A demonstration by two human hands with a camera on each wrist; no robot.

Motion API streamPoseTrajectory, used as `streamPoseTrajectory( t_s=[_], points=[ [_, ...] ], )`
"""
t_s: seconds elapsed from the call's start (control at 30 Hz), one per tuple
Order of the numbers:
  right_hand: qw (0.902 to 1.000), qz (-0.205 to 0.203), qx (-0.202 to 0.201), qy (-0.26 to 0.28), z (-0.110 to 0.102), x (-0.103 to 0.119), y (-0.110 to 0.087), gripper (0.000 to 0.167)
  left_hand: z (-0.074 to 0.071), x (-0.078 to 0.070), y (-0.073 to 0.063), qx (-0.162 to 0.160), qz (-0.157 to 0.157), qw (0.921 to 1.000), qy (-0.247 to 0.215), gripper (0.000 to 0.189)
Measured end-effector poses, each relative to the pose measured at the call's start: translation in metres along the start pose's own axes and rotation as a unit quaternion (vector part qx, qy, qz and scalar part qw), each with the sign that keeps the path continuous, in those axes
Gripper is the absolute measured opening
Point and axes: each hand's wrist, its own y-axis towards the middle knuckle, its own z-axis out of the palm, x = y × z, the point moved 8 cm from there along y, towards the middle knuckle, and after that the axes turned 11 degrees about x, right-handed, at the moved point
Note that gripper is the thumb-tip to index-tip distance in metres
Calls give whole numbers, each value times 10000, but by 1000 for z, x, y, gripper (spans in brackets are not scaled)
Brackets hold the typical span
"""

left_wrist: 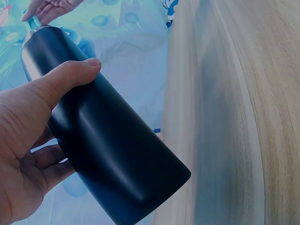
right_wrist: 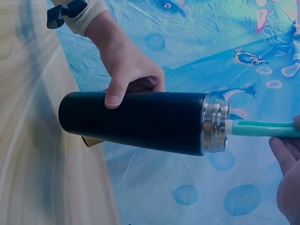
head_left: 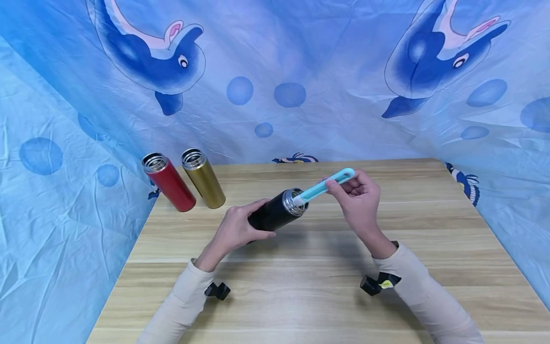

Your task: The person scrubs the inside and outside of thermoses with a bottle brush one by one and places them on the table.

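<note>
My left hand [head_left: 242,224] grips a black thermos flask [head_left: 275,212] round its body, thumb on the near side, and holds it tilted above the table. The flask's bare steel neck [right_wrist: 215,124] points toward my right hand [head_left: 358,198]. Between thumb and fingers my right hand pinches the turquoise handle of a bottle brush [head_left: 324,188]. Its white shaft base enters the flask's mouth; the brush head is hidden inside. In the left wrist view, the left thumb lies across the flask [left_wrist: 108,136] and the fingers wrap behind it.
A red flask [head_left: 172,186] and a gold flask [head_left: 205,179], both lidless, stand at the back left of the wooden table [head_left: 301,296]. A blue dolphin-print cloth [head_left: 326,119] hangs behind and at the sides. Each wrist carries a small black camera mount [head_left: 380,283].
</note>
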Motion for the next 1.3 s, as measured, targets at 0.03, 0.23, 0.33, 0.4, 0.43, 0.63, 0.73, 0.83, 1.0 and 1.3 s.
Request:
streamPoseTrajectory(
  t_s=[0.03,0.23,0.33,0.4,0.43,0.63,0.73,0.83,1.0,1.3],
  points=[
    [10000,-31,-76,-16,-1,1,0,11,0,0,0,9,-13,10000,20,77],
    [9996,-89,-248,93,-4,4,1,10,0,2,-2,32,-34,10000,84,76],
    [9993,-54,-304,226,-5,5,1,9,0,3,-2,4,-32,10000,54,75],
    [9988,-27,-339,341,-6,6,1,8,0,3,-3,-3,-26,10000,39,75],
    [9986,-16,-343,393,-7,6,1,9,0,3,-3,-2,-22,10000,30,75],
    [9979,-64,-332,546,-9,9,2,10,1,3,-4,23,-13,10000,6,75],
    [9972,-118,-397,629,-12,11,3,9,0,4,-4,32,-39,10000,-3,75],
    [9965,-164,-483,668,-14,13,3,7,-1,5,-4,29,-73,10000,-2,76],
    [9956,-218,-577,700,-17,15,4,6,-2,7,-4,31,-129,9999,13,76],
    [9943,-260,-541,876,-18,19,8,6,-4,8,-4,35,-202,9998,7,78]
  ],
)
